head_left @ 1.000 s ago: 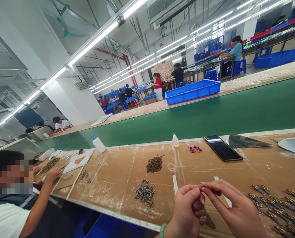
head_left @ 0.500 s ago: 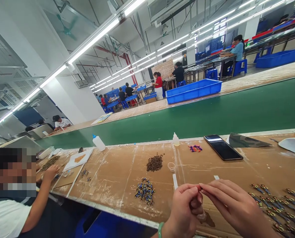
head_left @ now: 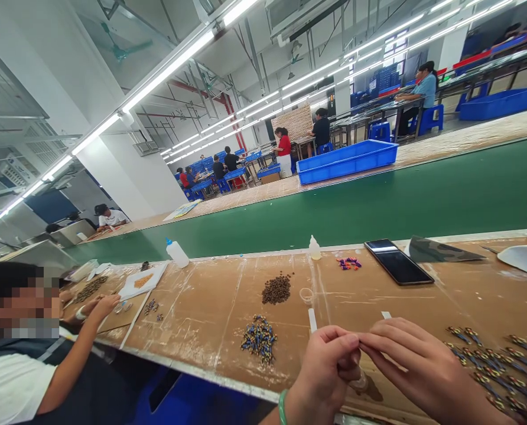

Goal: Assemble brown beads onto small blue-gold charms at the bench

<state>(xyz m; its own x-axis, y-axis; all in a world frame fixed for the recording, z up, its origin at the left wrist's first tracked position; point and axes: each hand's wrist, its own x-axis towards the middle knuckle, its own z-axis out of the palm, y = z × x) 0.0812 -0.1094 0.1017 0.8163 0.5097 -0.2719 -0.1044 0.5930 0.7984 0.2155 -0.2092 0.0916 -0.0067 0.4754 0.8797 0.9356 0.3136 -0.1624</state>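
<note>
My left hand point(head_left: 328, 369), with a green bangle point(head_left: 282, 407) at its wrist, is closed in a pinch. Its fingertips meet those of my right hand point(head_left: 416, 360), whose fingers are pressed together and point left. Whatever lies between the fingertips is too small or hidden to name. A small clear cup-like thing point(head_left: 360, 381) shows partly behind my left hand. Left of the hands lies a heap of small blue, yellow and black pieces point(head_left: 259, 341). Similar slim pieces point(head_left: 496, 366) are spread out on the right. Farther back is a pile of small brown bead-like pieces point(head_left: 276, 289).
A dropper bottle point(head_left: 314, 249), orange and purple pieces point(head_left: 349, 264) and a phone point(head_left: 399, 261) lie toward the table's back. A blue-capped bottle point(head_left: 177, 254) stands farther left. Behind runs a green belt point(head_left: 334, 209) with a blue tray point(head_left: 347, 164) beyond. A co-worker point(head_left: 19, 366) sits at left.
My two hands stay fingertip to fingertip, with the left fingers shifted slightly. The co-worker's hand at left has moved right, toward the white sheet.
</note>
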